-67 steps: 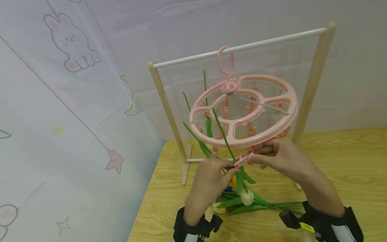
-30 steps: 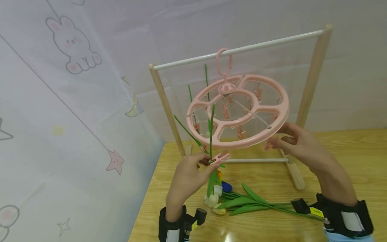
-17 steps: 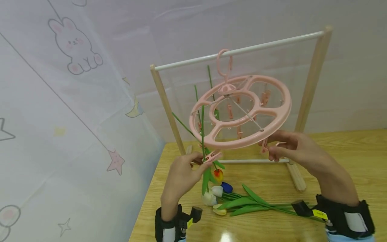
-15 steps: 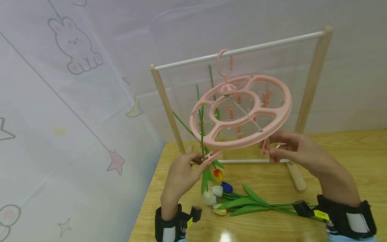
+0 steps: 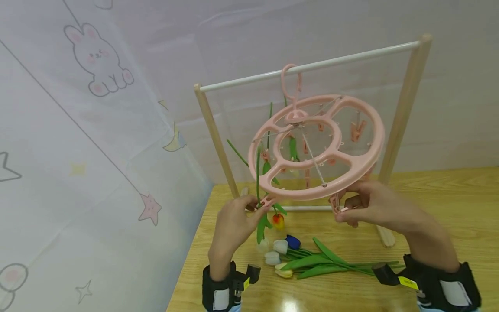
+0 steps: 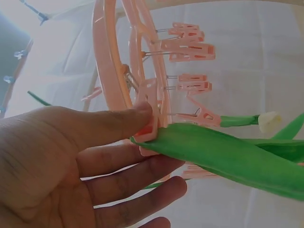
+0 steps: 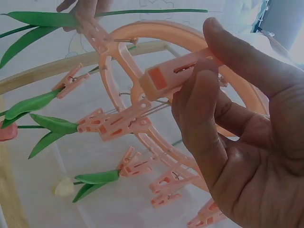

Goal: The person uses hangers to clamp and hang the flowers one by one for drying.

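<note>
Clip (image 6: 149,91) and tulip (image 6: 213,149) sit pinched in my left grip (image 5: 235,225), under the near-left side of the pink hanger (image 5: 331,154). Over my feed, the right grip (image 5: 376,210) pinches a second clip (image 7: 164,78).

On your left you have a pale wall covering (image 5: 50,208) printed with a sitting rabbit (image 5: 102,60), a crescent moon (image 5: 173,141), a faint yellow star (image 5: 78,169), a small outlined star (image 5: 83,291) and a pink star (image 5: 150,209) at the end of a long slanting line. Below you see the wood-grained surface (image 5: 468,208), with a bright glare at your near edge.
</note>
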{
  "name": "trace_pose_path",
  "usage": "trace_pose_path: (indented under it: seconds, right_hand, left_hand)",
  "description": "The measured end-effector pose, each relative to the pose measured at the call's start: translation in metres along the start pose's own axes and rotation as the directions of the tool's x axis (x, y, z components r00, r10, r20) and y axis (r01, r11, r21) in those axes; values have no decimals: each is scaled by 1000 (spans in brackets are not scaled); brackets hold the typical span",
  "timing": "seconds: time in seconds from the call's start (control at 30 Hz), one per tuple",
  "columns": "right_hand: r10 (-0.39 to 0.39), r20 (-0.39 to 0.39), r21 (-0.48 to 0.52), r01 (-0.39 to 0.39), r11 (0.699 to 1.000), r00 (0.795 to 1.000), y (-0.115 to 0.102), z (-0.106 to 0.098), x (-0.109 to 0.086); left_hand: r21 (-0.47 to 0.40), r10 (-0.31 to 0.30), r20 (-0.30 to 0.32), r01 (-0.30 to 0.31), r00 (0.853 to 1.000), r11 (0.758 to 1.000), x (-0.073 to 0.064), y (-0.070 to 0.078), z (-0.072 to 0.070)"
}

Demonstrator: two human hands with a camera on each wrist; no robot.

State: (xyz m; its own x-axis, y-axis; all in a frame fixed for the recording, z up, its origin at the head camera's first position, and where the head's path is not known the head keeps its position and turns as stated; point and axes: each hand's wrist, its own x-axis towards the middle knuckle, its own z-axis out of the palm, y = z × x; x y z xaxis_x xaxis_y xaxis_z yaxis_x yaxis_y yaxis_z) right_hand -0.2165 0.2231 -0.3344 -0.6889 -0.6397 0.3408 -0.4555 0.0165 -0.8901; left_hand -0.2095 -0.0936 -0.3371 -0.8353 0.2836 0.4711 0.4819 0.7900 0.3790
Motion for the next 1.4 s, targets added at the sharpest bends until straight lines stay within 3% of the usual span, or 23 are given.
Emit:
trace_pose_path:
  seconds: [0.13,0.23,0.47,0.57,0.63,0.7,0.8,0.87,0.93,1.0,1.1,1.23,1.3,1.4]
  right_hand:
    - [62,-6,2,-62,998,998,1,9,6]
    - [60,1,6,-60,998,998,1,14,10]
    - [26,-6,47,-26,999,1000,-1,20,13]
    - [13,-2,52,-13,999,1000,-2,22,14]
    - [11,-3,44,-11,999,1000,-2,23,14]
    - [14,-7,39,-13,999,1000,-2,24,15]
    - [18,-15,34,-18,999,1000,-3,25,15]
    - [13,-14,39,-13,999,1000,-3,25,15]
    - [5,-7,50,-5,999,1000,-3,25,14]
    - [-7,1,67,7,998,1000,-4,25,14]
    - [-12,4,81,12,997,1000,-5,25,12]
    - [-7,-3,90,7,996,1000,-7,25,12]
    - [-7,-4,94,7,996,1000,-8,26,12]
    - [-11,-4,81,12,997,1000,-9,26,13]
  left_hand:
    - [39,-28,-4,28,1000,999,0,-2,3]
    - [47,-41,-15,42,999,998,0,-3,5]
    - [65,34,-86,-28,996,997,0,-6,13]
    - [72,14,-42,-11,999,997,-2,-5,13]
    - [89,-30,59,24,998,996,-3,-4,12]
    - [116,-85,211,61,974,991,-4,-3,12]
    - [160,-152,435,90,888,983,-5,3,16]
    - [175,-146,514,63,846,983,-5,9,22]
    - [179,-132,562,36,817,983,-5,18,31]
    - [192,-92,595,-30,798,981,-4,27,44]
    - [199,-35,651,-126,758,972,-3,45,68]
    - [163,71,694,-253,716,954,-2,66,100]
    - [132,125,698,-298,705,945,-2,71,114]
    - [109,169,684,-328,710,938,-5,73,131]
